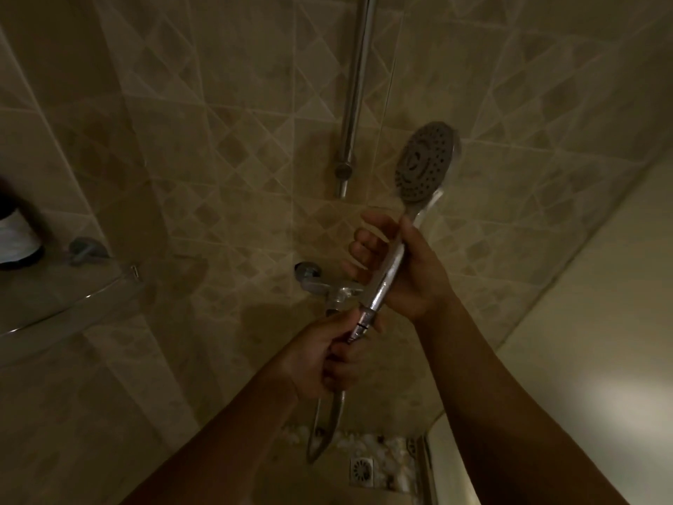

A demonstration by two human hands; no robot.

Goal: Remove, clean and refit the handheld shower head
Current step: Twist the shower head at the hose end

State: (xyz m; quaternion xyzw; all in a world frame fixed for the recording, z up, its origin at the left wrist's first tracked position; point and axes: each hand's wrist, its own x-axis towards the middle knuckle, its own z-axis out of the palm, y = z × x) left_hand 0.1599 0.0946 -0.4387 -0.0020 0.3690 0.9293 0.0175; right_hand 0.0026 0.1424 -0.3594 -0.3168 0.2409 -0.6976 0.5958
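Because the light is dim, the beige tiled wall [218, 140] with its diamond pattern fills most of the view in brownish shade. A plain pale surface [601, 322] runs down the side from 2 to 5 o'clock. At 9 o'clock a curved glass shelf [54, 304] juts from the wall, with a blurred dark bottle [18, 231] standing on it near the frame edge.

A chrome riser rail [355, 85] comes down from 12 o'clock and ends just above centre. Right of its lower end, at about 1 o'clock from centre, is the handheld shower head [424, 162]. Its round grey spray face is tilted toward the camera, and its chrome handle slants down toward 7 o'clock.

The right hand [411, 267], just right of centre, is wrapped around that handle, thumb along the upper part and fingers curled round it from behind. The left hand [320, 359], toward 6 o'clock from it, pinches the hose nut [358, 326] at the foot of the handle between thumb and fingers. A dark ring shows at the joint; whether the threads are engaged I cannot tell.

The metal hose [327, 431] hangs from the left hand in a loop toward 6 o'clock. The mixer tap [327, 286] sits on the wall behind the hands, partly hidden. At 6 o'clock, white pebbles [368, 442] surround a small square floor drain [361, 469].
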